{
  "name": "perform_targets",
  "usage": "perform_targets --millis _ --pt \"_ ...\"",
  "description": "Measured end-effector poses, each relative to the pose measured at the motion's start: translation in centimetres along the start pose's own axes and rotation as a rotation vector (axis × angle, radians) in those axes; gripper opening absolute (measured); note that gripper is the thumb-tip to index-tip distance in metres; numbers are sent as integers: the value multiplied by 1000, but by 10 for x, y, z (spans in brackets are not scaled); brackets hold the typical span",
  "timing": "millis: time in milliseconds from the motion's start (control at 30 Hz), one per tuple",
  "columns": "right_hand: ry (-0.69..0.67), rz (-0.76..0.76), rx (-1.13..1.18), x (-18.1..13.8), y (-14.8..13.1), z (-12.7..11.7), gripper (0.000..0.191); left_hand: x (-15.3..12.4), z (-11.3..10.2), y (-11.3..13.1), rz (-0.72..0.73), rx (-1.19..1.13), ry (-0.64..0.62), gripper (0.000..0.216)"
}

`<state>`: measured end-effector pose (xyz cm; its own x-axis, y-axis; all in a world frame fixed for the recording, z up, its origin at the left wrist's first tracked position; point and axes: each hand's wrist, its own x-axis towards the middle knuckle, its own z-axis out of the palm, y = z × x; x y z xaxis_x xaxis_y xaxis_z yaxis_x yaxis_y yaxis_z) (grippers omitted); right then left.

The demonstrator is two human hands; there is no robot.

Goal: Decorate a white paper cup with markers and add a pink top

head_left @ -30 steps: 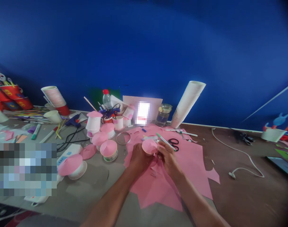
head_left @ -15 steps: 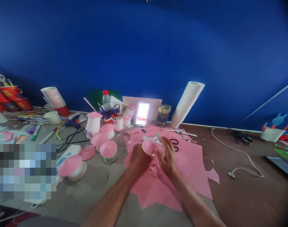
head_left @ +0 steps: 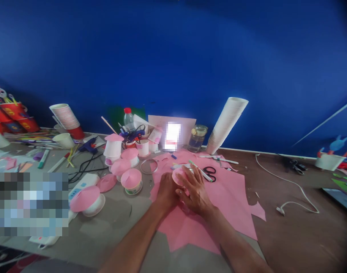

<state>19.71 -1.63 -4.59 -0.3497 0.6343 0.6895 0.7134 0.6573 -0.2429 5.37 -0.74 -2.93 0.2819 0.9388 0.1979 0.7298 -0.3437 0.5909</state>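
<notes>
My left hand [head_left: 167, 190] is wrapped round a small paper cup whose pink paper top [head_left: 177, 176] shows above the fist; most of the cup's wall is hidden. My right hand [head_left: 195, 190] lies over that pink top, fingers stretched out and slightly apart. Beneath both hands is a large sheet of pink paper [head_left: 227, 204] with jagged cut edges. Black-handled scissors [head_left: 210, 173] and a white marker [head_left: 205, 176] lie just right of my right fingertips.
Several cups with pink paper tops [head_left: 131, 178] stand on the left, near a power strip [head_left: 84, 185]. Behind are a glass jar [head_left: 196, 138], a tall leaning stack of white cups [head_left: 227, 125] and a bright screen [head_left: 172, 135]. A white cable [head_left: 300, 189] lies on the right.
My right hand has moved left and onto the pink top, from beside it. The scissors' handles and the white marker show more fully. My left hand keeps its grip.
</notes>
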Motion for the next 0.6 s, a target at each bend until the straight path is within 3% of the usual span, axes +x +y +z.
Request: perform_targets --millis 200,300,400,500,600 --pt "29 77 93 -2 2 1 51 0 1 -2 37 93 -12 17" --pt "110 273 238 -4 12 1 55 -1 1 -1 17 52 3 19" --pt "131 461 428 -4 23 -2 45 -3 3 -4 -14 -48 41 28" --pt "106 500 582 -1 30 -5 41 -5 6 -8 -62 -147 60 46" --pt "67 504 687 0 34 -6 43 -5 5 -9 -53 -190 36 47"
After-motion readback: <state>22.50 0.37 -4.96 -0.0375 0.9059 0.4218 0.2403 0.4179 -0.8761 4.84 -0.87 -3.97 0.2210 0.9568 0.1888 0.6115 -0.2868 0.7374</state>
